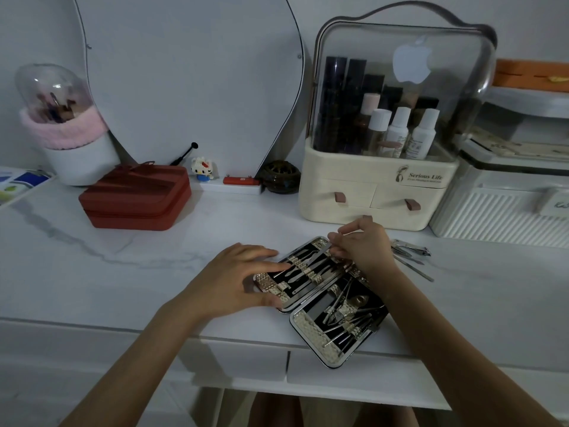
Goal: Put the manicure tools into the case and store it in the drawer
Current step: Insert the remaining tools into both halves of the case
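An open manicure case (311, 329) with a black lining and pale woven trim lies at the desk's front edge, its near half jutting past the rim. Several metal tools sit under its straps in both halves. My left hand (237, 278) rests on the far half, fingers straight across it and thumb against its near rim. My right hand (360, 241) pinches a thin metal tool (320, 251) at the case's far end. Nail clippers (412, 248) and slim loose tools (414, 268) lie on the desk to the right of the case.
A red zipped case (135, 197) sits at left. A cream cosmetics organizer (378, 192) with two small drawers stands behind the case, a white ribbed box (498, 217) beside it. Two closed desk drawers (351, 369) run under the front edge.
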